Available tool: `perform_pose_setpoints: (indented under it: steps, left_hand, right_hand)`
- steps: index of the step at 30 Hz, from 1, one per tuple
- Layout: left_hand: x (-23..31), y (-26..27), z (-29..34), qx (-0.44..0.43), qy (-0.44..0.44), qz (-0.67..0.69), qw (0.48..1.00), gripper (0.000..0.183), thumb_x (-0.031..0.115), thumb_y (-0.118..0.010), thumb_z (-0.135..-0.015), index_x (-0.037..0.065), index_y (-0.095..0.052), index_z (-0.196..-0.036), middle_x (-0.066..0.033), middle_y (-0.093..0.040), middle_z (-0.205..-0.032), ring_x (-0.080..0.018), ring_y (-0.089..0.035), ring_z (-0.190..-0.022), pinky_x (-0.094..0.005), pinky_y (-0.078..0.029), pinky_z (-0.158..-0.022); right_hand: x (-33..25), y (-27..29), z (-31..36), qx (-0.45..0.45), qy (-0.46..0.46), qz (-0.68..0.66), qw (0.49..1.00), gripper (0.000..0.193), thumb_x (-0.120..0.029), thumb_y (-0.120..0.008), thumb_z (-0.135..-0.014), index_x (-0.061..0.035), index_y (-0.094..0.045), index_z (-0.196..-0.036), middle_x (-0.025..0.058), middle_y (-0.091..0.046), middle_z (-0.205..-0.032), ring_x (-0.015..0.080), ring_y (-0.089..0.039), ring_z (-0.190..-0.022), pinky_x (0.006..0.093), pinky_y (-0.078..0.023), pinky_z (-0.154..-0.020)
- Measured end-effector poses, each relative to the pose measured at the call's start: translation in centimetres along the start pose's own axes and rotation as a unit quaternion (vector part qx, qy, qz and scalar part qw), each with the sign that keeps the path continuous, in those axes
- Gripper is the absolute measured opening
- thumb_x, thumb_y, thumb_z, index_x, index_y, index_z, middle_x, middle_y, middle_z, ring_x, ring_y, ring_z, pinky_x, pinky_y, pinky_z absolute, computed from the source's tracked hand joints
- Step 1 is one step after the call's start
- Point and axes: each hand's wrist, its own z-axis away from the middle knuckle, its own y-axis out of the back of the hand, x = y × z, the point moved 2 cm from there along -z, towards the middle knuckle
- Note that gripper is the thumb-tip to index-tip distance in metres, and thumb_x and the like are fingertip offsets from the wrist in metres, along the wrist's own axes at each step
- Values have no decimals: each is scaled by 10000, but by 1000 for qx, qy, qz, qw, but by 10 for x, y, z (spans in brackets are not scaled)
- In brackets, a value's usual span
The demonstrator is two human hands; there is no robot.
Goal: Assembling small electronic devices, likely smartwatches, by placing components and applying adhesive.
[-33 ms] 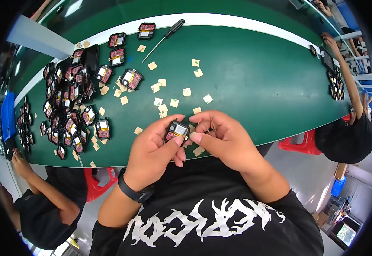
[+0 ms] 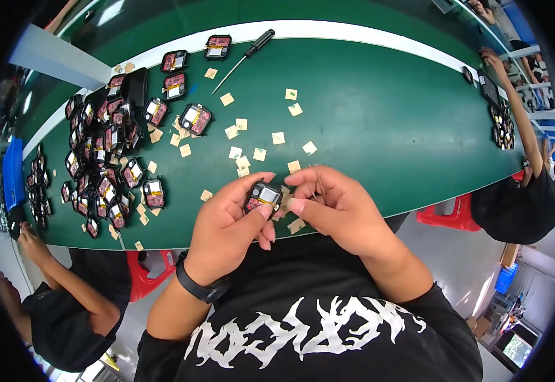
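Black module (image 2: pixel 263 195) between both hands' fingers (image 2: pixel 259 210)

A long green table (image 2: pixel 379 114) with a white far edge stood over pale floor (image 2: pixel 475 254), red stools (image 2: pixel 446 213) alongside.

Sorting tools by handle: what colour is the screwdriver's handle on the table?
Black, on the screwdriver lying on the green table; head view shows it.
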Motion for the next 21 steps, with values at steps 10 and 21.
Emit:
perform_pose_setpoints:
  steps: [10, 21]
  left_hand:
    - [-2, -4, 1, 78, -24, -62, 995, 464, -30, -568, -1002, -63, -486, -1457, -166, -699, -1055, -162, -690, -756, -276, -585, -654]
    - [45, -11, 17, 253, -222, -242, 910, 449, 15, -700, -939, 6, -607, -1378, -44, -709, -901, -127, -608, -698, -258, -513, -665]
  right_hand:
    - [-4, 63, 33, 60, 95, 105, 988, 238, -124, -593, -1066, 22, -658, -1243, 62, -705, -1046, 84, -630, -712, 252, -553, -631]
    - [-42, 169, 74, 267, 339, 543, 720, 255, -262, -816, -862, -92, -633, -814, 72, -621, -796, 299, -638, -672, 410, -510, -564]
